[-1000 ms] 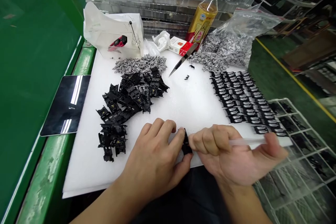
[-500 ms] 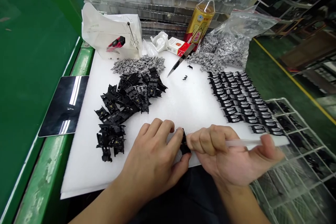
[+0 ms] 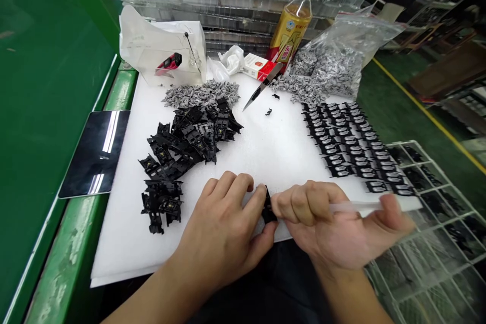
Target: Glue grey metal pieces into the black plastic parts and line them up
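Between left hand [image 3: 218, 228], right hand [image 3: 322, 225], black part [image 3: 269, 208]

"How's the light?"

"Bright and even, with only soft shadows. White streaks of glare cross the dark tablet [image 3: 95, 154] at nine o'clock, and the green bench top [image 3: 45, 86] shines toward eleven."

"Sharp?"

"Mostly, though the wire rack [image 3: 429, 268] at four o'clock looks slightly smeared. The wide lens bows the edges, bending the green bench rail [image 3: 78, 243] at seven o'clock, and the shelving [image 3: 436, 10] at two o'clock goes dim and soft."
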Available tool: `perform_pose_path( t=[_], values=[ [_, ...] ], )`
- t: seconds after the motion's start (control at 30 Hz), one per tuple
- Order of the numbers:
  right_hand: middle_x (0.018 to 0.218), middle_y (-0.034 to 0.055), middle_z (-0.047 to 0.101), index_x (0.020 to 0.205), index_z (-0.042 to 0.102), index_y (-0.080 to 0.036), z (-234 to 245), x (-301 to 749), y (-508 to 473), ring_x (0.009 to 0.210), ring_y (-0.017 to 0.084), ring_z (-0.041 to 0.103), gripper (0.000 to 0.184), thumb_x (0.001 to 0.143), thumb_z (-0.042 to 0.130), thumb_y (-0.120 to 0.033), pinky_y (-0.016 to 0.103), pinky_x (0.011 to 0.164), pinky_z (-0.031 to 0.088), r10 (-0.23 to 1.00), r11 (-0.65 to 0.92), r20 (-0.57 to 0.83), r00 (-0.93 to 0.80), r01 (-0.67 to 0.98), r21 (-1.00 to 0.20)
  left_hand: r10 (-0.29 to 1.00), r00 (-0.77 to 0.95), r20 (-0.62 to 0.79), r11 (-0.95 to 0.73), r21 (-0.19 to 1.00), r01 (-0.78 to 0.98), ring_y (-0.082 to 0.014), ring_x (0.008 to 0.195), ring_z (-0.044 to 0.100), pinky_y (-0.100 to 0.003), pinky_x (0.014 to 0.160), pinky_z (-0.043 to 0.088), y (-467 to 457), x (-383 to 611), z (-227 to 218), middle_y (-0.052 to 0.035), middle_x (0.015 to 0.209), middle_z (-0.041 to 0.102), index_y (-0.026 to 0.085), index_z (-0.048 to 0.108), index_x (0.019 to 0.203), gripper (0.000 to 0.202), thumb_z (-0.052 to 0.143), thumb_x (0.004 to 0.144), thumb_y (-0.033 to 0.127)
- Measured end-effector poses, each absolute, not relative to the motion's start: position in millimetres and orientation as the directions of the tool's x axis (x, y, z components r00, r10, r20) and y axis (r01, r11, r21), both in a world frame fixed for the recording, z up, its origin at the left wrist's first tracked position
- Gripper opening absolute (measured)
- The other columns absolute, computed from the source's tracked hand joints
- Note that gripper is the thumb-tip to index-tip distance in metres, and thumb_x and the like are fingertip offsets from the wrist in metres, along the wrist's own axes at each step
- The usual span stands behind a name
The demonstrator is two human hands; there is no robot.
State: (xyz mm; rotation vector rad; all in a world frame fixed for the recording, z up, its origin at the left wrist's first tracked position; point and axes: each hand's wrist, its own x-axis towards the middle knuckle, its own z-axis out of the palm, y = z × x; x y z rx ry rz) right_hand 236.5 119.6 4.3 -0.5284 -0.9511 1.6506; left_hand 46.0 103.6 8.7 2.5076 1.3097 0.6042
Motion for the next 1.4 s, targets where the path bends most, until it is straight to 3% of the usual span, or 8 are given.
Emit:
perform_pose_path(
  t=[0.87,1.4],
  values=[
    [0.054,-0.0040,0.025,0.064,0.039,-0.025,6.8,235.1,114.6,0.051,0.017,0.028,0.063,0.086,0.040,-0.084,0.041,0.058,0.031,0.958,-0.036,0.143,-0.249,-0.597,-0.801,0.826,0.509,0.242,-0.563,0.388,0.729,-0.0306,0.101,0.056,-0.048,0.080,0.045,102.8,44.3,8.3,-0.0118,0.114,0.063,0.015,0.065,0.129,0.038,0.059,0.100,0.039],
    [0.055,-0.0043,0.025,0.068,0.039,-0.025,4.4,238.0,112.8,0.053,0.017,0.027,0.063,0.088,0.033,-0.084,0.041,0.060,0.030,0.949,-0.032,0.160,-0.272,-0.588,-0.808,0.825,0.512,0.239,-0.565,0.391,0.727,-0.0306,0.101,0.055,-0.048,0.080,0.045,102.9,45.7,7.8,-0.0114,0.115,0.062,0.015,0.065,0.131,0.040,0.059,0.100,0.040]
  ],
)
